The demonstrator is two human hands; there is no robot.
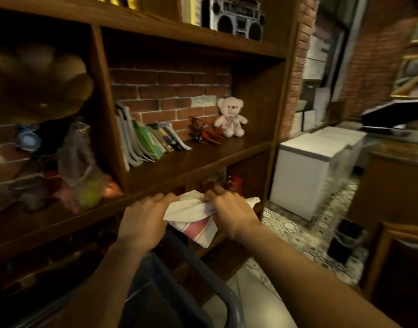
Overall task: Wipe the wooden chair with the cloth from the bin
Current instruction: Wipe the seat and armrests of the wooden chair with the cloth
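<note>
Cloth (191,213) bunched between left hand (144,221) and right hand (229,213), both grips closed on it, above the bin (179,292); chair not identifiable.

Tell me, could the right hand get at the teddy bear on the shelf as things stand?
Probably not yet: the right hand and left hand both grip the cloth. The teddy bear sits unobstructed on the open shelf above.

White cloth (191,209), pink stripes; dark blue bin (177,292)
</note>
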